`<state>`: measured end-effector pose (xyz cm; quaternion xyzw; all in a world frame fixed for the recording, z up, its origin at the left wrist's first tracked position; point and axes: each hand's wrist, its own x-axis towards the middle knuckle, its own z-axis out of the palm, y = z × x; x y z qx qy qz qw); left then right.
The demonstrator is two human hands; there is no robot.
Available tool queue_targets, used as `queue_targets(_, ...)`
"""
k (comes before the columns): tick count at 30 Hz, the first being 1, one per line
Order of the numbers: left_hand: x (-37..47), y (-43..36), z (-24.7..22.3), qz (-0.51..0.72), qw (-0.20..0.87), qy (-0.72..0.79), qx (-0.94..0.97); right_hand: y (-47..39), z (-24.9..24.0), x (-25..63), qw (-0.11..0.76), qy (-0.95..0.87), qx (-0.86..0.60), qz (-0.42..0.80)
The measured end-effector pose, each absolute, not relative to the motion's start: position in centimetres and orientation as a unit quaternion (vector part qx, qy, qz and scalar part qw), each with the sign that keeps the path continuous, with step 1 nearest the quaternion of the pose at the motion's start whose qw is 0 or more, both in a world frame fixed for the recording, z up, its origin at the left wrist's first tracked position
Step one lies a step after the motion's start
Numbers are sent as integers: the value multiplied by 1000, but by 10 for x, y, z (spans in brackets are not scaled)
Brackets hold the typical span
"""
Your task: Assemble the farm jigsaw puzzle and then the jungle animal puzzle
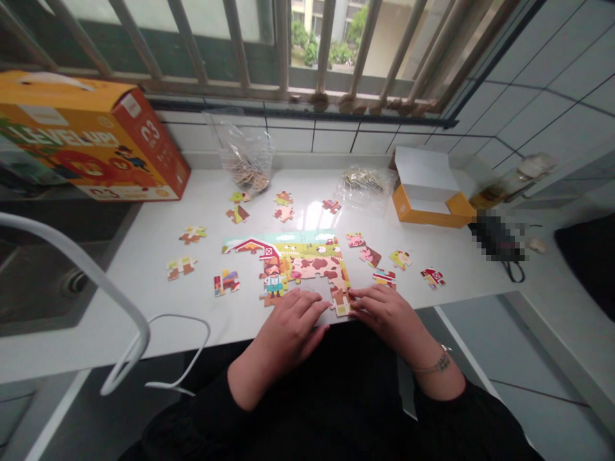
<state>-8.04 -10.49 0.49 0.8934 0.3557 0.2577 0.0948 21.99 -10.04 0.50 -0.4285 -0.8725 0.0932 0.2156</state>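
Observation:
On the white counter lies a partly joined farm puzzle [307, 256] with a farmer, cows and a barn roof. My left hand [295, 323] rests at its lower edge, right of the farmer, fingers slightly apart and nothing visible in them. The fingertips of my right hand [384, 314] touch the right side of the lower right corner piece [341, 302], which adjoins the cow piece above it. Loose pieces lie around: a barn piece [433, 277], a pig piece [370, 257], a yellow-green piece [400, 258] and a brown-green piece [181, 267].
A large orange box [91, 137] stands at the left beside a dark sink [62, 269]. Behind are a bag of brown pieces [250, 169], another clear bag [362, 182] and an open orange-white box [425, 192]. A white cable [115, 291] curves at the left.

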Motion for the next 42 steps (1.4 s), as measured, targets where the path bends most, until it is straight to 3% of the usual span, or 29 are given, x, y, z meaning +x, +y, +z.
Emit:
queue_targets(7, -150, -85, 13, 277, 24, 555, 784, -101, 1, 223, 240, -867, -423, 110)
queue_targets(16, -248, -60, 9, 197, -50, 743, 638, -102, -6, 227, 241, -869, -417, 118)
queue_targets(23, -265, -24, 16, 194, -29, 739, 645, -100, -4, 226, 250, -867, -414, 117)
queue_targets(34, -212, 79, 33, 136, 7, 685, 715, -100, -9, 229, 236, -870, -414, 123)
queue_targets(42, -169, 96, 31, 128, 29, 640, 757, -100, -5, 227, 241, -863, -420, 143)
